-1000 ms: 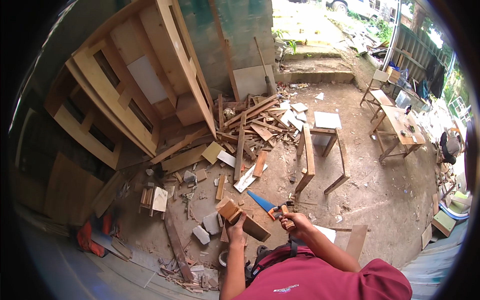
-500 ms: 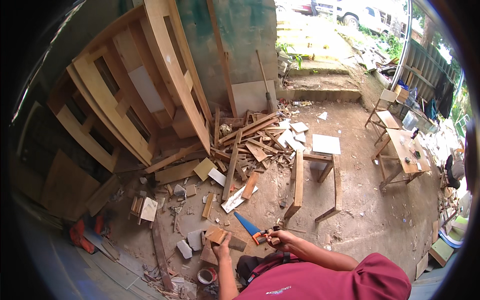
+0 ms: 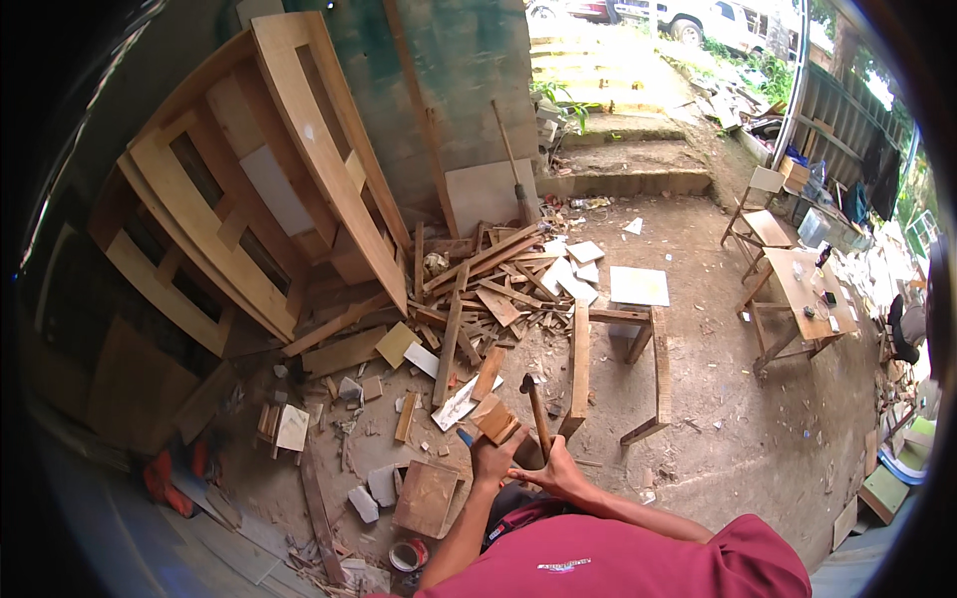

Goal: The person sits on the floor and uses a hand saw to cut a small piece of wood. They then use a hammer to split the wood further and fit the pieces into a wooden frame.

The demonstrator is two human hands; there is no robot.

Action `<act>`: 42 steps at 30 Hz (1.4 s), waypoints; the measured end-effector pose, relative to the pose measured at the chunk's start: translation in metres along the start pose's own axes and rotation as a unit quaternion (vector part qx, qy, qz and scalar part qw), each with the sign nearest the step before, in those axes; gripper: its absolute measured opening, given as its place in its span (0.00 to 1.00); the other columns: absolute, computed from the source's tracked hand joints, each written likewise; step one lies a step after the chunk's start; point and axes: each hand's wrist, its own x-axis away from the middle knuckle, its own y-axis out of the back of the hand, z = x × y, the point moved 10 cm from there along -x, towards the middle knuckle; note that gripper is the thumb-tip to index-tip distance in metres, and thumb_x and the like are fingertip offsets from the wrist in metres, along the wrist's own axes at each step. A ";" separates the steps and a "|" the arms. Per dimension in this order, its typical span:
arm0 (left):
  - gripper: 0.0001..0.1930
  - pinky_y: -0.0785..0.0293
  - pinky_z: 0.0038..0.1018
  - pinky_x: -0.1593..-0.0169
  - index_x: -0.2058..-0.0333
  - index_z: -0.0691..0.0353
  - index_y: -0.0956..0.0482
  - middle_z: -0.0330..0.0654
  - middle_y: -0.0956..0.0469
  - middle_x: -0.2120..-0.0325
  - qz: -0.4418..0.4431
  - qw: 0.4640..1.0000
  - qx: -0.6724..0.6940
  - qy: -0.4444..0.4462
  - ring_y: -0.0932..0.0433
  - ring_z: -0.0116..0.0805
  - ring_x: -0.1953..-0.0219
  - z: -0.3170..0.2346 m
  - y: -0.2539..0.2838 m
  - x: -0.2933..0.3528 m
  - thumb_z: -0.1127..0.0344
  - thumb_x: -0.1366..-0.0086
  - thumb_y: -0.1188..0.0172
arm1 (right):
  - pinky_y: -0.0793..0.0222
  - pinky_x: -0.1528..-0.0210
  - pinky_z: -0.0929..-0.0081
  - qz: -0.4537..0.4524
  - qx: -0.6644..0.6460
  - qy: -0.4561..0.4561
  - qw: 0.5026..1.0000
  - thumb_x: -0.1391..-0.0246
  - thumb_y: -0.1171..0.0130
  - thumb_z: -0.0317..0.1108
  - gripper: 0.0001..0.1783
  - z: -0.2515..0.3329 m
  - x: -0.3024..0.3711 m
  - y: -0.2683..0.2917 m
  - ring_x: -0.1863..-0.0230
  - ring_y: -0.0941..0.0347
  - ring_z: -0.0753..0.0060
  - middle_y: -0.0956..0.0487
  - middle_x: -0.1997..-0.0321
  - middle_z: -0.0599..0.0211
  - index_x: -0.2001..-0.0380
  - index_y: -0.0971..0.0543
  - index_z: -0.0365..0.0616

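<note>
My left hand (image 3: 490, 458) is closed round a short wooden block (image 3: 494, 418), held up in front of my body. Beside it, my right hand (image 3: 560, 474) grips a hammer (image 3: 538, 417) by its wooden handle, head upward and away from me. The two hands are close together, perhaps touching. Only a bit of the blue saw blade (image 3: 465, 437) shows past my left hand; the rest of the saw is hidden. Left of my left arm is a low wooden stool or box (image 3: 426, 497), with a round tin (image 3: 408, 554) near it.
A heap of scrap wood (image 3: 498, 289) lies ahead, beside a tall wooden frame (image 3: 329, 149) leaning on the wall. An upturned table frame with legs (image 3: 578, 369) stands ahead right. Farther right are a small table (image 3: 797, 289) and a chair (image 3: 763, 224). Concrete pieces (image 3: 382, 483) lie at left.
The block has been raised and turned in my left hand, which moved right. My right hand has moved left toward it, with the hammer now upright. The saw is now mostly covered.
</note>
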 end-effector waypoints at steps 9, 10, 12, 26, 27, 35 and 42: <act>0.21 0.22 0.33 0.62 0.62 0.64 0.19 0.46 0.17 0.70 0.084 0.992 -0.023 -0.096 0.17 0.40 0.66 -0.057 -0.019 -0.013 0.53 0.47 0.28 | 0.25 0.62 0.64 -0.133 -0.060 0.019 0.989 0.60 0.26 0.42 0.41 0.025 -0.003 0.030 0.63 0.20 0.55 0.22 0.65 0.47 0.51 0.41 0.34; 0.22 0.22 0.33 0.63 0.63 0.65 0.19 0.47 0.17 0.71 0.072 0.990 -0.021 -0.122 0.16 0.41 0.67 -0.064 -0.012 -0.011 0.52 0.47 0.29 | 0.25 0.62 0.65 -0.130 -0.075 0.014 0.989 0.60 0.26 0.42 0.41 0.030 0.000 0.030 0.63 0.21 0.57 0.22 0.65 0.47 0.51 0.41 0.34; 0.22 0.22 0.33 0.65 0.65 0.66 0.18 0.48 0.17 0.73 0.048 0.984 -0.017 -0.171 0.16 0.45 0.68 -0.080 0.002 -0.005 0.51 0.46 0.29 | 0.25 0.60 0.65 -0.145 -0.088 0.017 0.985 0.60 0.25 0.41 0.41 0.042 0.003 0.035 0.61 0.21 0.57 0.22 0.64 0.47 0.51 0.41 0.34; 0.14 0.35 0.45 0.41 0.56 0.66 0.21 0.56 0.22 0.57 -0.032 0.941 -0.231 -0.247 0.25 0.55 0.53 -0.010 0.100 -0.060 0.65 0.37 0.43 | 0.28 0.74 0.77 -0.080 -0.363 -0.031 0.928 0.45 0.38 0.35 0.29 0.079 -0.010 0.093 0.71 0.26 0.80 0.25 0.61 0.64 0.46 0.38 0.36; 0.15 0.33 0.42 0.41 0.55 0.67 0.22 0.54 0.23 0.54 -0.044 0.936 -0.208 -0.281 0.27 0.51 0.48 -0.039 0.097 -0.056 0.63 0.36 0.44 | 0.40 0.86 0.83 -0.047 -0.389 0.028 0.920 0.42 0.44 0.46 0.29 0.100 -0.010 0.091 0.77 0.30 0.85 0.26 0.63 0.68 0.44 0.37 0.40; 0.29 0.43 0.39 0.33 0.39 0.73 0.39 0.63 0.37 0.40 0.167 0.920 0.069 -0.347 0.39 0.57 0.35 -0.173 0.032 0.027 0.56 0.29 0.51 | 0.45 0.87 0.87 -0.059 -0.504 -0.034 0.861 0.40 0.54 0.61 0.33 0.098 -0.013 0.060 0.77 0.30 0.85 0.24 0.60 0.70 0.43 0.33 0.48; 0.39 0.62 0.51 0.30 0.33 0.71 0.55 0.62 0.56 0.32 0.241 0.885 -0.140 -0.373 0.60 0.59 0.29 -0.111 0.022 0.076 0.42 0.28 0.66 | 0.54 0.94 0.88 -0.137 -0.428 -0.017 0.893 0.41 0.54 0.63 0.35 0.083 -0.028 0.080 0.82 0.29 0.86 0.22 0.69 0.70 0.44 0.32 0.45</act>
